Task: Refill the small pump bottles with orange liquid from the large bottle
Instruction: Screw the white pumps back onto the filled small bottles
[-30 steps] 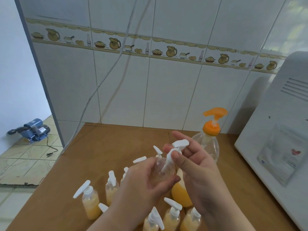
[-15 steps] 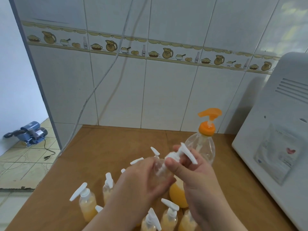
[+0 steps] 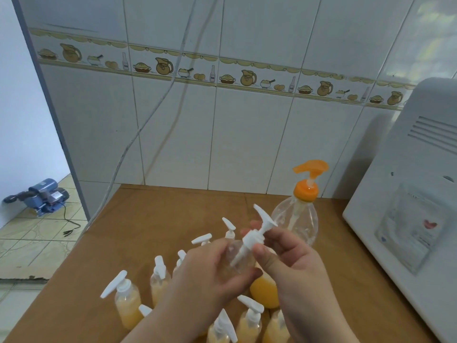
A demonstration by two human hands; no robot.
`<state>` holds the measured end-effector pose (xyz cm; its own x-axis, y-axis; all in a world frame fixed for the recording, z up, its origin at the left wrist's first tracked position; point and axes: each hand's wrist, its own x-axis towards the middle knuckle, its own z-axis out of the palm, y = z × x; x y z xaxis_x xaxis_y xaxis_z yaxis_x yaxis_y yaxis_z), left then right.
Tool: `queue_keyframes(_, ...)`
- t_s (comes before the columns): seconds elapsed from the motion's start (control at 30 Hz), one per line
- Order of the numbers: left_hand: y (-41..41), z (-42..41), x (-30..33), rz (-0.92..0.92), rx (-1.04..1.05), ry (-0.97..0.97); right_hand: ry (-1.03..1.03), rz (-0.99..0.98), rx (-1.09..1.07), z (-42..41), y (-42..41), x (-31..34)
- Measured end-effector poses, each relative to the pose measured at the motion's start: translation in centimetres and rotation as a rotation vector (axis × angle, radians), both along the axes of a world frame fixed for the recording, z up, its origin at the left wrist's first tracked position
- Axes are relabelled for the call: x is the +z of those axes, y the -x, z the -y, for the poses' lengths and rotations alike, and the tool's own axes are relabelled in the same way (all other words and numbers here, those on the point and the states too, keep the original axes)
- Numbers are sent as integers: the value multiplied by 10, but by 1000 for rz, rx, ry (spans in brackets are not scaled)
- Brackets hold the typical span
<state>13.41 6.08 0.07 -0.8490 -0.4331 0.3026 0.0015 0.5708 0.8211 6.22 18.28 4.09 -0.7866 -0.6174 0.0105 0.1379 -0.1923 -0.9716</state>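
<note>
We hold a small clear bottle [image 3: 238, 259] in our left hand [image 3: 210, 276], the fingers and thumb curled round its body, tilted above the table. It looks empty. Our right hand [image 3: 289, 266] pinches the collar of its white pump head [image 3: 257, 235] between thumb and fingers; the pump's nozzle points up and away from us.

Just behind our hands stands the large bottle [image 3: 296, 221], upright, with an orange pump [image 3: 310, 169] on top. Its upper part is clear and the orange liquid [image 3: 263, 292] sits low in it, showing beneath our right wrist.

Around and below our hands a cluster of small pump bottles stands on the table, each with a white pump; one filled bottle [image 3: 126, 303] at the left of the group holds pale orange liquid, and so do those nearest us.

The wooden table [image 3: 153, 224] is brown and butts against a white tiled wall [image 3: 247, 134] carrying a border of jugs and pies [image 3: 163, 66]. A thin cable [image 3: 148, 120] hangs down the tiles. A white appliance [image 3: 415, 206] fills the right side. To the left, on the tiled floor [image 3: 29, 241], sits a blue pump motor [image 3: 42, 195].
</note>
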Motion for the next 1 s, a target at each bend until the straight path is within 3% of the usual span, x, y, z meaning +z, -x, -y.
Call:
queue_keyframes(0.13, 6, -1, -10, -139, 169, 476, -77, 43, -147, 5, -6, -8)
queue_keyframes(0.23, 11, -5, -15, -208, 260, 590, -115, 59, -204, 11, -12, -7)
queue_keyframes(0.33, 10, -9, -18, -178, 262, 499, -156, 10, -207, 12, -14, 0)
queue_keyframes(0.43, 6, -10, -2, 3, 179, 262, -259, -203, -153, 9, -9, 11)
queue_keyframes(0.53, -7, 1, 7, 65, 149, 200, -271, -425, -210, 2, 2, 23)
queue_keyframes(0.63, -30, 22, 15, -125, 302, 201, -254, -586, -309, -1, 15, 29)
queue_keyframes(0.7, -48, 36, 15, -174, 388, 178, -345, -680, -315, 1, 23, 23)
queue_keyframes(1.0, -109, 101, -35, -80, 643, -47, -873, -861, -119, 32, 31, -30)
